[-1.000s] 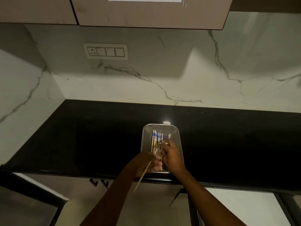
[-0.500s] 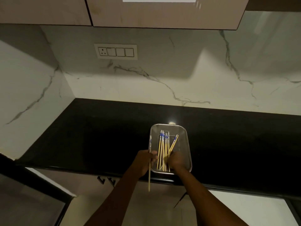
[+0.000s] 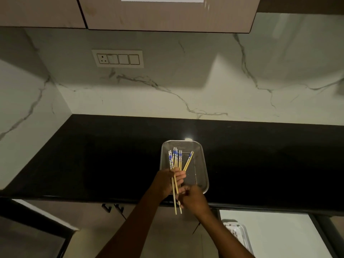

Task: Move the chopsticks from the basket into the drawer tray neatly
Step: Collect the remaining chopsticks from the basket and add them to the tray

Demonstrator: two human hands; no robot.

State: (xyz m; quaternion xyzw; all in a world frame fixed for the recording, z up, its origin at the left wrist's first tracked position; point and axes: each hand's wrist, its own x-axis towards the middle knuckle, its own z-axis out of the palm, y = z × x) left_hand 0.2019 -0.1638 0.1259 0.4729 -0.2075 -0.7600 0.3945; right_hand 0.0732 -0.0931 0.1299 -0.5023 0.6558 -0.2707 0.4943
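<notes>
Several chopsticks (image 3: 175, 183) sit loosely clamped in the left hand (image 3: 167, 183) at the basket's (image 3: 202, 164) 7 o'clock — the curled right hand's (image 3: 193, 199) nudge could spill them.

1. Dim, greenish overall; light falls from above, brightest on the marble wall (image 3: 186, 94).
2. A glare spot on the black tabletop (image 3: 93, 155) just behind the basket (image 3: 202, 164).
3. Wide-angle bending at edges; right side softly blurred.

You are working in a home kitchen: a black stone countertop (image 3: 104, 157) runs below a white marble-veined backsplash (image 3: 186, 94), wall cabinets (image 3: 167, 13) hang at the far top, a socket-and-switch plate (image 3: 117, 58) sits far left, and base cabinet handles (image 3: 112, 208) show near
</notes>
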